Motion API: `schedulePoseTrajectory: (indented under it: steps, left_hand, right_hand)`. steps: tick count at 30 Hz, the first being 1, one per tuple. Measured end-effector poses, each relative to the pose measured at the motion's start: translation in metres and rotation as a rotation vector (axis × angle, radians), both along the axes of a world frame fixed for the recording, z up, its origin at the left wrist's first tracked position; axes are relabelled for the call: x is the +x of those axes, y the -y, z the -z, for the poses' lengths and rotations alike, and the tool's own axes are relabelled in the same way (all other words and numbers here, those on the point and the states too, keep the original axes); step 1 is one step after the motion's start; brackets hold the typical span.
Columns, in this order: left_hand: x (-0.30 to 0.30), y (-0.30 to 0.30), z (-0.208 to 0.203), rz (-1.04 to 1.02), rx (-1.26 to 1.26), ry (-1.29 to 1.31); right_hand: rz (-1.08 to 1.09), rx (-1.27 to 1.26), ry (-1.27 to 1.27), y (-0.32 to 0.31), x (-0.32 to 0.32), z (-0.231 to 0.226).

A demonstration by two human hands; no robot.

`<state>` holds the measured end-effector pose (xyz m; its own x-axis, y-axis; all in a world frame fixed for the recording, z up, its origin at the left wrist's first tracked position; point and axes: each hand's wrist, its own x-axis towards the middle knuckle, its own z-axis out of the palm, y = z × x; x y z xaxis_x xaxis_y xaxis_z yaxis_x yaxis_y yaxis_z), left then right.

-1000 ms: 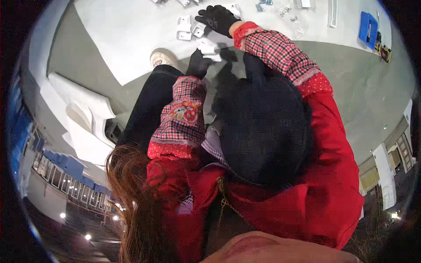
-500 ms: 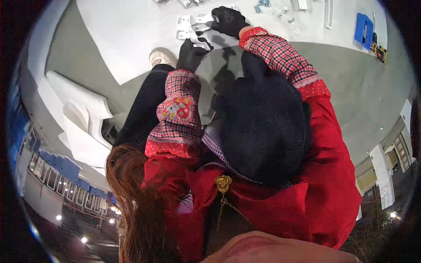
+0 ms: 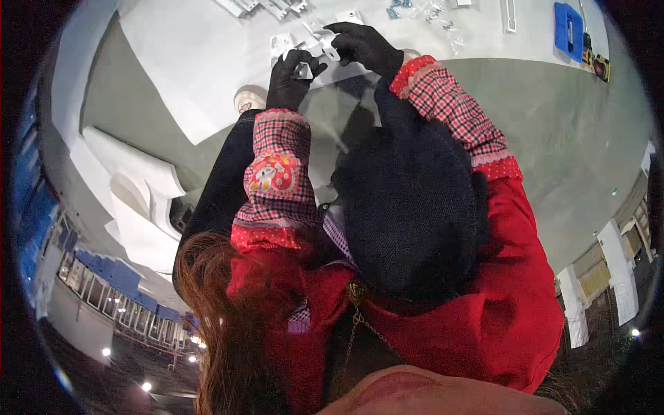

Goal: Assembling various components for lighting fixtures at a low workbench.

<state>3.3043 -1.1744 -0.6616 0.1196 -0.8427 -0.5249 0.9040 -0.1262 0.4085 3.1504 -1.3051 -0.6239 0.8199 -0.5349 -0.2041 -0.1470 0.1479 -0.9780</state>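
Both my hands wear black gloves and work above a white sheet (image 3: 166, 76). My left hand (image 3: 289, 81) is closed round a small white bracket (image 3: 303, 70), which shows between its thumb and fingers. My right hand (image 3: 370, 50) reaches in from the right with bent fingers around a white curved bracket (image 3: 329, 48); the fingers partly hide where they touch it. Just beyond the left hand, another white bracket (image 3: 281, 44) lies on the sheet. A small white part (image 3: 350, 16) is behind the right hand.
Several metal parts (image 3: 277, 7) lie at the far edge. Bolts and clear bags (image 3: 432, 14) are right of my hands, then a white strip (image 3: 510, 15), a blue tray (image 3: 568, 32) and a black-and-yellow tool (image 3: 600, 66). Crumpled white sheeting (image 3: 131, 180) is at left.
My left hand has shifted slightly left and up with its bracket, turning it. The right hand has moved a little right and down, its fingers now more spread around the curved bracket.
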Motion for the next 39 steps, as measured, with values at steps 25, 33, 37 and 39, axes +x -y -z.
schedulePoseTrajectory:
  steps: [25,33,37,39]
  left_hand:
    - [0.001,0.021,-0.050,0.211,-0.355,-0.344]
    - [-0.015,0.026,-0.063,0.407,-0.480,-0.648]
    - [-0.023,0.020,-0.062,0.412,-0.452,-0.697]
    - [-0.026,0.018,-0.062,0.415,-0.441,-0.722]
  right_hand:
    - [-0.090,-1.142,-0.271,-0.021,0.010,-0.059]
    - [0.208,-0.532,-0.072,0.006,0.007,-0.063]
    - [-0.095,-0.221,0.070,0.007,0.009,-0.061]
    - [-0.117,-0.197,-0.016,0.011,0.006,-0.065]
